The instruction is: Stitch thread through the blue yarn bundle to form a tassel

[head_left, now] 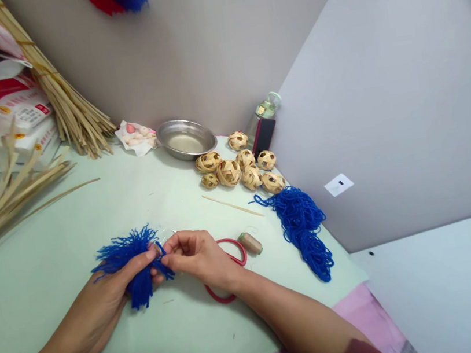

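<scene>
Both hands meet at lower-left centre as I watch: left hand (103,297) grips the blue yarn tassel (131,261), fringe fanning left, right hand (198,255) pinching its right end.

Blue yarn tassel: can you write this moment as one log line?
left hand: holds blue yarn tassel | right hand: pinches tassel middle | beside: red scissors, thread spool, blue yarn pile

Pale green table (56,272): steel bowl (186,138), woven balls (238,167) (clustered), blue yarn pile (304,225), bamboo strips (14,196).
</scene>
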Action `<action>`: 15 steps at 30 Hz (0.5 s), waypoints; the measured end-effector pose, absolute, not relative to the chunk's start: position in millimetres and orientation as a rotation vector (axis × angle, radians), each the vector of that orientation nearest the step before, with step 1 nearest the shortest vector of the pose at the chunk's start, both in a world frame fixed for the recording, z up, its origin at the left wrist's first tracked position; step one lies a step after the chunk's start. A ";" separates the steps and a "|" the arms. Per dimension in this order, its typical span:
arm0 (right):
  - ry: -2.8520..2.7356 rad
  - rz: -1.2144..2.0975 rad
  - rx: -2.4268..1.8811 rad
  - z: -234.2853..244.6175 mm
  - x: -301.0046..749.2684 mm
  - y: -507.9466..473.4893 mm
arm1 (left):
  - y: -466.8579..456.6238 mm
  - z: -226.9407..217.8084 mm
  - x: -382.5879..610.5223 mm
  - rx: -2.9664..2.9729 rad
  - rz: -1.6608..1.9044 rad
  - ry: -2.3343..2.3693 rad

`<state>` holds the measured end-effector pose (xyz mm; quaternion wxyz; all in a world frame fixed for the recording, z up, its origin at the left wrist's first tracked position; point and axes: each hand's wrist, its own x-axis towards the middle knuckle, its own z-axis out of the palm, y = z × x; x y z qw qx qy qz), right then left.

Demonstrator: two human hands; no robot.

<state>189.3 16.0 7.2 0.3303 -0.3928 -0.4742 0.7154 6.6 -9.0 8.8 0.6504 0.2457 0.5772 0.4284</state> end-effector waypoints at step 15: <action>-1.280 1.875 -1.002 9.1 191.6 13.9 | -9.3 9.0 3.4 0.533 1.000 1.150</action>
